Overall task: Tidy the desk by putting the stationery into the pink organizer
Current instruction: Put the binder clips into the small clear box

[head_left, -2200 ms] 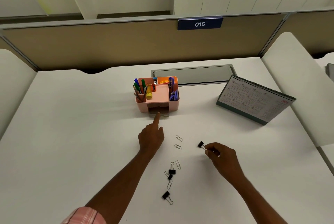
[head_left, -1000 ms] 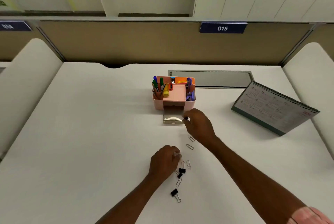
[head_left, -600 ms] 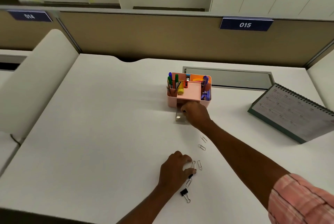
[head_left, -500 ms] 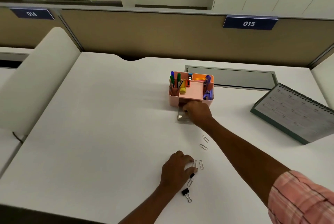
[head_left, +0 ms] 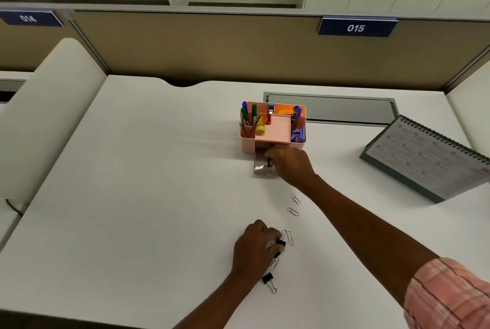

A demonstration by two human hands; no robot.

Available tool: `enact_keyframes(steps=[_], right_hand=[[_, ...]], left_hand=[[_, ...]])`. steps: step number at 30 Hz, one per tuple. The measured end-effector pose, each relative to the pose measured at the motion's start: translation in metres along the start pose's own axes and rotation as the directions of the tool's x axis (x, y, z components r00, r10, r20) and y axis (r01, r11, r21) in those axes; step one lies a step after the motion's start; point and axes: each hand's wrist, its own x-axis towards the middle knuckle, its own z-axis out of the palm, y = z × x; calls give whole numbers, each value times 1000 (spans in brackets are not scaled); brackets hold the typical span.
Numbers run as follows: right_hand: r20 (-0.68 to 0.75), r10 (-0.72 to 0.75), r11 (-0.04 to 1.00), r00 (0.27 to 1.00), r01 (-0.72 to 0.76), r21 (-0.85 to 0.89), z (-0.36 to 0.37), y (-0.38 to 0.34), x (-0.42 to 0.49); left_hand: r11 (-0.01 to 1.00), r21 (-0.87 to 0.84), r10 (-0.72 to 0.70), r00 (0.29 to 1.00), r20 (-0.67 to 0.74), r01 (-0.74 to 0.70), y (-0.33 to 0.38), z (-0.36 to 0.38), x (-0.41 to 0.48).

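Observation:
The pink organizer point(head_left: 247, 146) stands mid-desk with pens, a yellow highlighter and a purple stapler in it. Its clear drawer point(head_left: 259, 169) is pulled out toward me. My right hand point(head_left: 290, 164) reaches over the drawer, and its fingertips pinch a small black binder clip point(head_left: 269, 163) just above it. Nearer to me, my left hand point(head_left: 254, 247) rests on the desk with fingers closed on another black binder clip point(head_left: 280, 242). One more binder clip point(head_left: 268, 280) lies loose by that wrist. Several paper clips point(head_left: 292, 211) are scattered between my hands.
A desk calendar point(head_left: 429, 159) stands tilted at the right. A grey cable-tray lid point(head_left: 331, 108) sits flush behind the organizer. A tan partition point(head_left: 212, 47) closes the back, and padded white dividers point(head_left: 47, 116) flank the desk.
My right hand carried its binder clip from the desk to the drawer. My left hand pulled the drawer out, then came back to the clip pile and closed on one.

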Motion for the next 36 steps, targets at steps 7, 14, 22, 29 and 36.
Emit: enact_keyframes(steps=[7, 14, 22, 29, 36], right_hand=[[-166, 158, 980, 973, -134, 148, -7, 4, -80], [-78, 338, 912, 938, -305, 274, 12, 1, -172], [58, 373, 857, 926, -368, 362, 33, -25, -235], [260, 85, 944, 962, -161, 286, 44, -59, -257], [254, -37, 992, 966, 5, 126, 60, -79, -258]], left_hand=[[999, 20, -32, 998, -49, 33, 10, 4, 0], [989, 99, -102, 989, -104, 112, 21, 14, 0], [980, -89, -193, 968, -163, 180, 21, -19, 22], [988, -70, -151, 928, -341, 135, 29, -79, 73], [979, -24, -196, 913, -358, 200, 38, -94, 129]])
